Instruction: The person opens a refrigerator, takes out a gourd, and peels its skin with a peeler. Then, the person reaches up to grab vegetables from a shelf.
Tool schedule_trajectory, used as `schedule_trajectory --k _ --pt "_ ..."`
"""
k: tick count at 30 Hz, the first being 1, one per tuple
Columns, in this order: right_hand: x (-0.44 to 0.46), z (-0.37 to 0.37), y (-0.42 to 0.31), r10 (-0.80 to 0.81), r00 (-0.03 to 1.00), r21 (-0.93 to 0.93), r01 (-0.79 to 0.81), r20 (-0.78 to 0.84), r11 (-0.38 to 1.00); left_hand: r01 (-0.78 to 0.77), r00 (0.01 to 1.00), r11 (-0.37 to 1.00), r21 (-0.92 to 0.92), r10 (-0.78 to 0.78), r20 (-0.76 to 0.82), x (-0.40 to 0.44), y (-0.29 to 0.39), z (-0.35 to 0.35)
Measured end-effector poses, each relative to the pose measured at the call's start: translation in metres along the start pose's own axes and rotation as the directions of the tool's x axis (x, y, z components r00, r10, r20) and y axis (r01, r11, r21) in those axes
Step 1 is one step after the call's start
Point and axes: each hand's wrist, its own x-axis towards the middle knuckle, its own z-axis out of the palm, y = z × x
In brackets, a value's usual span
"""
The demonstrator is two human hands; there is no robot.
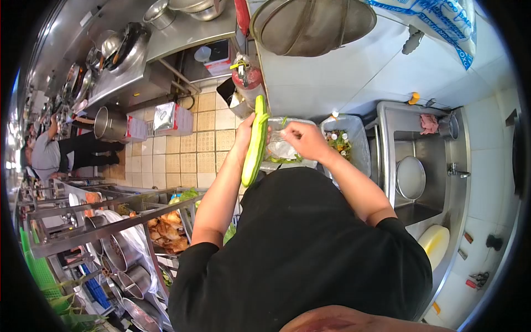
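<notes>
A long green vegetable (pixel 254 149), with pale peeled stretches and darker green strips, lies in my left hand (pixel 244 133), whose fingers wrap round its middle. To its right, over a bin (pixel 301 123) lined with a clear bag, is my right hand (pixel 301 137). The fingers of that hand are curled together; whatever they hold is too small to make out. Thin green peel strips hang at the bin's rim and lie inside it.
A second bin (pixel 362 145) with food scraps stands beside a steel sink (pixel 420 206). A red cylinder (pixel 250 81) stands ahead. Shelving with pots (pixel 119 252) is at the left. Farther left, another person (pixel 47 152) stands near a steel counter (pixel 130 77).
</notes>
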Motion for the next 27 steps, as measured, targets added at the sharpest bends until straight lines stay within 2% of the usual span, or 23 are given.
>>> schedule_trajectory --k 1,3,4,5,7,9,11,12,14,18,20,24,26,27 --pt "-0.005 0.003 -0.016 0.004 1.0 0.0 -0.004 0.007 1.0 0.002 1.0 1.0 -0.006 -0.003 -0.004 0.005 0.001 0.004" --pt "-0.015 0.007 -0.036 -0.154 0.974 -0.113 0.175 0.167 0.978 0.042 0.999 0.989 -0.145 -0.04 0.015 0.013 0.002 0.013" --pt "-0.02 0.008 -0.045 -0.169 0.969 -0.149 0.197 0.178 0.969 -0.002 1.0 0.988 -0.155 -0.001 -0.014 0.019 -0.001 0.016" --pt "-0.023 0.008 -0.051 -0.17 0.969 -0.149 0.198 0.181 0.969 -0.003 1.0 0.988 -0.157 0.001 -0.015 0.024 -0.002 0.018" --pt "-0.029 0.008 -0.058 -0.204 0.96 -0.209 0.243 0.192 0.947 -0.019 0.999 0.935 -0.354 0.005 -0.042 0.029 -0.004 0.025" --pt "-0.032 0.004 -0.062 -0.213 0.959 -0.258 0.257 0.185 0.932 -0.035 0.999 0.95 -0.31 0.028 -0.028 0.033 -0.007 0.023" --pt "-0.035 -0.001 -0.067 -0.189 0.96 -0.271 0.242 0.209 0.932 -0.062 0.995 0.884 -0.463 0.016 -0.102 0.035 -0.01 0.027" --pt "-0.034 0.0 -0.064 -0.189 0.96 -0.271 0.242 0.209 0.932 -0.062 0.995 0.884 -0.463 0.016 -0.101 0.036 -0.011 0.025" --pt "-0.035 0.001 -0.056 -0.287 0.95 -0.287 0.311 0.126 0.906 -0.046 0.998 0.855 -0.516 0.012 -0.069 0.039 -0.013 0.02" --pt "-0.035 -0.004 -0.057 -0.265 0.953 -0.243 0.294 0.147 0.924 -0.033 0.998 0.842 -0.539 0.002 -0.058 0.034 -0.013 0.024" --pt "-0.034 -0.006 -0.055 -0.222 0.961 -0.237 0.257 0.163 0.937 -0.098 0.994 0.901 -0.423 0.064 -0.094 0.024 -0.013 0.033" --pt "-0.027 -0.005 -0.042 -0.19 0.965 -0.233 0.23 0.181 0.945 -0.053 0.998 0.915 -0.4 0.041 -0.039 0.023 -0.014 0.028" --pt "-0.012 -0.008 -0.023 -0.079 0.995 -0.326 0.055 -0.06 0.944 -0.068 0.995 0.97 -0.235 0.049 -0.087 0.023 -0.018 0.029" --pt "-0.006 -0.013 -0.018 -0.077 0.995 -0.326 0.053 -0.062 0.944 -0.067 0.995 0.97 -0.234 0.047 -0.087 0.022 -0.02 0.031"
